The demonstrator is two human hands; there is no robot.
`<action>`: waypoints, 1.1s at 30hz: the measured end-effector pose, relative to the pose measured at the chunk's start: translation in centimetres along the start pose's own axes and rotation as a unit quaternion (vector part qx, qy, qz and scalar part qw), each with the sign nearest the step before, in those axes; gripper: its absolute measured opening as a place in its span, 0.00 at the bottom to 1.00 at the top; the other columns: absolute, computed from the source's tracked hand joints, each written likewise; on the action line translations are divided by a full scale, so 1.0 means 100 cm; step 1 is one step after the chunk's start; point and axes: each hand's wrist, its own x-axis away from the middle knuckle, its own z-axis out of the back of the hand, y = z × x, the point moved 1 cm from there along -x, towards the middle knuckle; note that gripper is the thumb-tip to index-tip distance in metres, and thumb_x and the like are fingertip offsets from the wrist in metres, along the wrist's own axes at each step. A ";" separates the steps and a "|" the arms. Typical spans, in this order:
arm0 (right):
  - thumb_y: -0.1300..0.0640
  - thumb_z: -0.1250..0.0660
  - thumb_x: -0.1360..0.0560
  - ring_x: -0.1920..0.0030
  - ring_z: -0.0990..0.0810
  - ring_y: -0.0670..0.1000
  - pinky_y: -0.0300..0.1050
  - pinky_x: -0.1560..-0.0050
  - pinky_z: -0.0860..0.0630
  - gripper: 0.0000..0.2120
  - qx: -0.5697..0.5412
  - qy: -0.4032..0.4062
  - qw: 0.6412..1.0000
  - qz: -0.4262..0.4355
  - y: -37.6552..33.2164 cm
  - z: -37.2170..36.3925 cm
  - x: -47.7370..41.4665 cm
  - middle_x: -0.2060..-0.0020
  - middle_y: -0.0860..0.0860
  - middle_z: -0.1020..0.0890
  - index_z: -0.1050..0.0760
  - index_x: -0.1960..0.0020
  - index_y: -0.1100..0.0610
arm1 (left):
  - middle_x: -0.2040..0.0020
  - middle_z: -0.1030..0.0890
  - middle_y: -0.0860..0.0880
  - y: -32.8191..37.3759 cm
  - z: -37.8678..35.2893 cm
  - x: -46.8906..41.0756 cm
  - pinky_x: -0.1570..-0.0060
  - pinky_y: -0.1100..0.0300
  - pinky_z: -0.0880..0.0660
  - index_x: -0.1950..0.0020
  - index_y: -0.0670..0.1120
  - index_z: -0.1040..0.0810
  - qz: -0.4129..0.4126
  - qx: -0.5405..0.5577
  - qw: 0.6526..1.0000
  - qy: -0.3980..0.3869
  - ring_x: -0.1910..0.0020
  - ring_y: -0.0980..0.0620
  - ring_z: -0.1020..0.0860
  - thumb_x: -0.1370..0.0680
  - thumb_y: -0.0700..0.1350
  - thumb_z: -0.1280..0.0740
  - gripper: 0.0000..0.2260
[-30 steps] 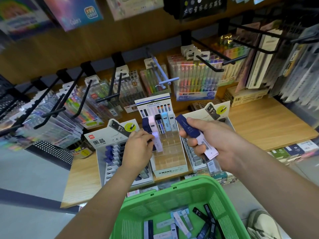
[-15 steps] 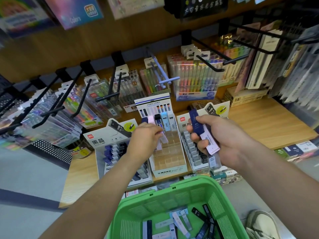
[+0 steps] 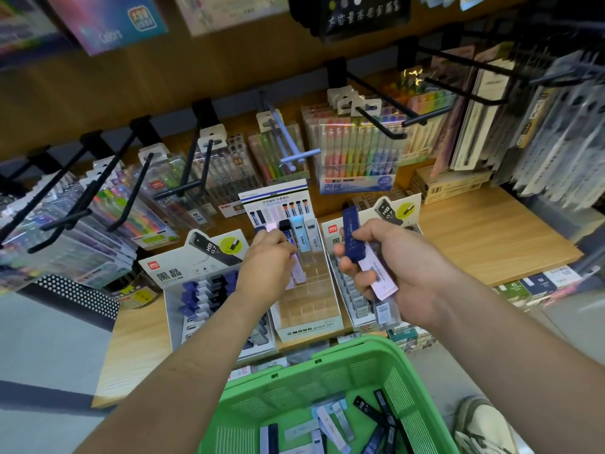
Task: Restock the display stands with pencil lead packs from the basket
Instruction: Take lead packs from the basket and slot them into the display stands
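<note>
Three stands: the MONO stand (image 3: 309,332) reads "MONO graph MC"; the left stand (image 3: 170,273) and right stand (image 3: 397,209) beside it read "HB 0.7". Over the MONO stand's slots the left hand (image 3: 266,260) pinches a pink pack (image 3: 296,271). Just right of it the right hand (image 3: 393,267), fingers curled, grips a blue pack (image 3: 353,239) among others. Below it, packs (image 3: 334,421) lie in the basket (image 3: 347,350)

2 hands (image 3: 389,257) grip lead packs (image 3: 353,239) (basket (image 3: 360,365) below).

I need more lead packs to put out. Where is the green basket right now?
In the head view the green basket is at bottom centre, just below the middle display stand, with a shoe to its right.
</note>
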 end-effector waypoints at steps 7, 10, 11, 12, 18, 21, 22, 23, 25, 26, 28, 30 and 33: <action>0.62 0.41 0.22 0.72 0.24 0.50 0.36 0.78 0.30 0.07 -0.108 -0.045 0.993 -0.033 0.002 -0.005 0.001 0.66 0.56 0.21 0.27 0.51 0.64 | 0.59 0.21 0.52 0.030 0.033 0.004 0.60 0.64 0.31 0.55 0.48 0.19 0.186 0.250 0.950 0.026 0.57 0.55 0.24 0.25 0.43 0.29 0.01; 0.62 0.41 0.23 0.72 0.24 0.50 0.39 0.73 0.27 0.07 -0.118 0.009 0.993 0.000 0.003 -0.005 -0.002 0.71 0.55 0.21 0.27 0.57 0.62 | 0.68 0.20 0.51 0.067 0.066 0.028 0.72 0.65 0.29 0.56 0.46 0.18 0.277 0.580 0.764 -0.053 0.72 0.57 0.25 0.25 0.47 0.29 0.05; 0.61 0.40 0.23 0.73 0.24 0.51 0.41 0.72 0.26 0.07 -0.108 0.029 0.994 0.009 0.004 -0.006 -0.003 0.72 0.55 0.21 0.27 0.59 0.62 | 0.68 0.20 0.49 0.079 0.076 0.037 0.74 0.65 0.29 0.54 0.45 0.19 0.273 0.619 0.733 -0.080 0.73 0.56 0.26 0.26 0.50 0.29 0.09; 0.60 0.40 0.24 0.73 0.24 0.51 0.43 0.71 0.25 0.08 -0.093 0.043 0.995 0.016 0.006 -0.008 -0.004 0.73 0.54 0.21 0.27 0.60 0.61 | 0.68 0.20 0.49 0.089 0.085 0.043 0.75 0.64 0.29 0.53 0.43 0.20 0.264 0.636 0.719 -0.099 0.73 0.55 0.26 0.28 0.53 0.28 0.14; 0.53 0.39 0.20 0.70 0.16 0.54 0.52 0.62 0.17 0.15 -0.071 0.049 0.996 0.031 0.018 -0.022 -0.005 0.70 0.54 0.16 0.26 0.64 0.58 | 0.66 0.17 0.45 0.101 0.101 0.054 0.71 0.63 0.25 0.53 0.42 0.25 0.292 0.637 0.708 -0.086 0.73 0.54 0.23 0.30 0.39 0.24 0.12; 0.52 0.43 0.17 0.60 0.14 0.58 0.56 0.57 0.17 0.16 -0.083 0.053 0.995 0.033 0.016 -0.022 -0.005 0.62 0.59 0.14 0.28 0.60 0.59 | 0.61 0.15 0.44 0.095 0.103 0.064 0.68 0.63 0.23 0.46 0.44 0.24 0.293 0.649 0.697 -0.087 0.68 0.51 0.18 0.29 0.36 0.26 0.14; 0.54 0.43 0.17 0.60 0.14 0.58 0.55 0.60 0.16 0.14 -0.081 0.068 0.994 0.043 0.012 -0.020 -0.005 0.61 0.60 0.14 0.29 0.58 0.59 | 0.61 0.15 0.44 0.093 0.103 0.067 0.68 0.63 0.23 0.45 0.45 0.24 0.293 0.651 0.695 -0.079 0.67 0.50 0.17 0.28 0.36 0.26 0.14; 0.56 0.43 0.16 0.63 0.15 0.56 0.51 0.65 0.16 0.12 -0.077 0.082 0.992 0.052 0.007 -0.017 -0.004 0.61 0.60 0.14 0.29 0.56 0.60 | 0.60 0.15 0.44 0.092 0.103 0.070 0.67 0.63 0.23 0.45 0.46 0.24 0.296 0.651 0.695 -0.068 0.66 0.49 0.17 0.28 0.36 0.27 0.14; 0.60 0.41 0.18 0.72 0.20 0.50 0.39 0.78 0.24 0.07 -0.040 0.090 0.993 0.060 -0.001 -0.012 -0.003 0.65 0.56 0.16 0.28 0.53 0.61 | 0.61 0.16 0.45 0.088 0.102 0.073 0.65 0.63 0.22 0.44 0.47 0.24 0.301 0.650 0.696 -0.041 0.65 0.48 0.17 0.27 0.36 0.27 0.14; 0.62 0.41 0.18 0.76 0.24 0.47 0.36 0.81 0.31 0.05 -0.004 0.074 0.996 0.057 -0.003 -0.011 -0.003 0.67 0.54 0.18 0.28 0.52 0.60 | 0.63 0.16 0.45 0.087 0.102 0.074 0.66 0.62 0.22 0.44 0.48 0.25 0.302 0.651 0.696 -0.028 0.65 0.48 0.17 0.27 0.36 0.28 0.15; 0.65 0.41 0.21 0.79 0.31 0.46 0.33 0.83 0.41 0.05 0.074 0.019 0.996 0.047 0.000 -0.012 -0.002 0.71 0.52 0.23 0.28 0.51 0.57 | 0.66 0.18 0.46 0.084 0.102 0.072 0.67 0.63 0.22 0.44 0.48 0.26 0.297 0.652 0.698 -0.006 0.67 0.47 0.17 0.28 0.34 0.28 0.16; 0.63 0.38 0.22 0.78 0.35 0.45 0.34 0.81 0.44 0.04 0.176 -0.030 0.983 0.047 0.008 -0.015 -0.003 0.74 0.50 0.28 0.28 0.54 0.57 | 0.67 0.19 0.46 0.084 0.101 0.070 0.68 0.62 0.22 0.45 0.49 0.26 0.287 0.642 0.711 0.005 0.67 0.48 0.18 0.28 0.34 0.27 0.18; 0.57 0.32 0.22 0.78 0.37 0.44 0.35 0.80 0.45 0.06 0.246 -0.073 0.966 0.044 0.020 -0.016 -0.005 0.74 0.49 0.30 0.25 0.57 0.57 | 0.68 0.19 0.48 0.086 0.097 0.072 0.66 0.61 0.21 0.45 0.52 0.27 0.270 0.629 0.729 0.002 0.67 0.50 0.18 0.29 0.36 0.26 0.19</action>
